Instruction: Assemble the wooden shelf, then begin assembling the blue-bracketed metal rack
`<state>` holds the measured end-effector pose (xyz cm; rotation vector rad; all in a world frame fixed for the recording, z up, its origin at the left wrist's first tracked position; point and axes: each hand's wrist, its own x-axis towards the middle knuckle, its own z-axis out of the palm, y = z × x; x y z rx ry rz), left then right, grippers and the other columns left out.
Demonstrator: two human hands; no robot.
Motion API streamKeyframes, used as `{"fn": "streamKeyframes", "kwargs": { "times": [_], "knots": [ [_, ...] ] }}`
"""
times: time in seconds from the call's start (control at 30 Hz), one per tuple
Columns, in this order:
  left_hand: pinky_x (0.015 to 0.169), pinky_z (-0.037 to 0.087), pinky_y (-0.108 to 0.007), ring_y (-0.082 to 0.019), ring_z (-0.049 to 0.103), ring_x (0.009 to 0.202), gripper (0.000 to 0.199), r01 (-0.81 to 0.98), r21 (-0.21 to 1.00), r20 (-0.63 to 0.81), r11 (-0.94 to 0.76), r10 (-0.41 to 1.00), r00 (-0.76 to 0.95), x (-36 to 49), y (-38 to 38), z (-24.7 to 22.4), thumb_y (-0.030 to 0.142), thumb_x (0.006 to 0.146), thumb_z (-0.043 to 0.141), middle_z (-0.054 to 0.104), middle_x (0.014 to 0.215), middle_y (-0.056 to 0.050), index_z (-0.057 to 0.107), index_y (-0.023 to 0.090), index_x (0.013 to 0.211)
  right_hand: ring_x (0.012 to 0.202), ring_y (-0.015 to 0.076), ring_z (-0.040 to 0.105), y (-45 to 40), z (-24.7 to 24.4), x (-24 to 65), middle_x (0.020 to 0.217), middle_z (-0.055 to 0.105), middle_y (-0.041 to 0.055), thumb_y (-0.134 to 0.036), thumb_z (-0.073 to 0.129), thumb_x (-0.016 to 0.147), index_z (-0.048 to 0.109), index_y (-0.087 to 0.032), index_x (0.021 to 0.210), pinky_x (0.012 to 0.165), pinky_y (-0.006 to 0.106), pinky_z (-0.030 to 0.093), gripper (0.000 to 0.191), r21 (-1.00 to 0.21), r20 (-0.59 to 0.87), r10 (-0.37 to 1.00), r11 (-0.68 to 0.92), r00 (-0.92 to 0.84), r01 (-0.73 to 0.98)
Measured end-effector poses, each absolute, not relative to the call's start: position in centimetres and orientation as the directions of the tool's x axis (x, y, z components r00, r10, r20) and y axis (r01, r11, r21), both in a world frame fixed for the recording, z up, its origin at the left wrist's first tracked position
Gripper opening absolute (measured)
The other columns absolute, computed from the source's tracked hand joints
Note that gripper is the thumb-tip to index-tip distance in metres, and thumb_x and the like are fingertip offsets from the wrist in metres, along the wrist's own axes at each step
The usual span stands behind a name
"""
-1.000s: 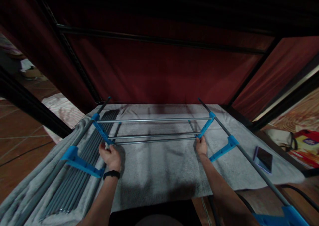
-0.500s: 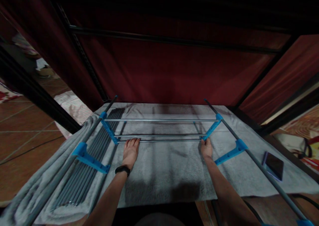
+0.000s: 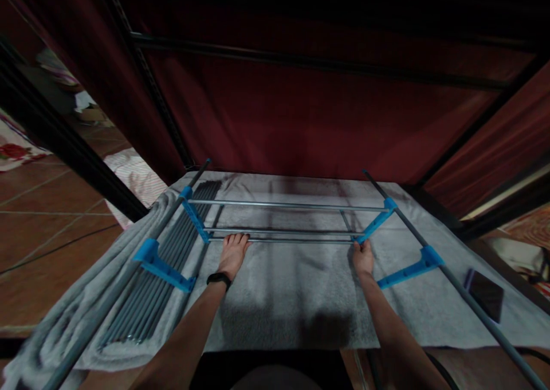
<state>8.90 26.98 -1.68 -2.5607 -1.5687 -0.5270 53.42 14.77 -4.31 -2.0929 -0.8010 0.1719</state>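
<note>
A frame of grey metal tubes (image 3: 292, 205) joined by blue plastic brackets (image 3: 195, 213) stands on a grey cloth (image 3: 275, 298). My left hand (image 3: 234, 253), with a black band on its wrist, rests its fingers over the lowest cross tube (image 3: 301, 241), near its left end. At the right end of that tube, my right hand (image 3: 363, 257) is closed round the lower end of a blue bracket (image 3: 374, 225); part of its fingers is hidden. Two nearer brackets, left (image 3: 165, 268) and right (image 3: 410, 270), have no cross tube between them.
A bundle of loose metal tubes (image 3: 161, 281) lies on the cloth at the left, beside thick folds. A phone (image 3: 485, 294) lies at the right. Behind the cloth hangs a dark red curtain (image 3: 283, 115) with black metal bars (image 3: 301, 60).
The view has shifted slightly, so the frame and cloth appear a little further right. Both hands keep their places on the frame.
</note>
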Motion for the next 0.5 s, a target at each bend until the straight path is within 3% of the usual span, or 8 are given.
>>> {"fn": "streamKeyframes", "kwargs": {
  "times": [0.5],
  "knots": [
    [0.1,0.034,-0.046,-0.028,0.054,0.103,0.03,0.866,0.126,0.283,-0.484,0.854,0.436,9.2,26.3,-0.5,0.031,0.1,0.039,0.067,0.107,-0.011,0.065,0.018,0.106,0.084,0.0238,0.058,14.7,-4.5,53.7,0.089,0.063,0.0084,-0.047,0.039,0.084,0.056,-0.02,0.102,0.076,0.033,0.041,0.037,-0.764,0.183,0.612,-0.404,0.77,0.503]
  ]
}}
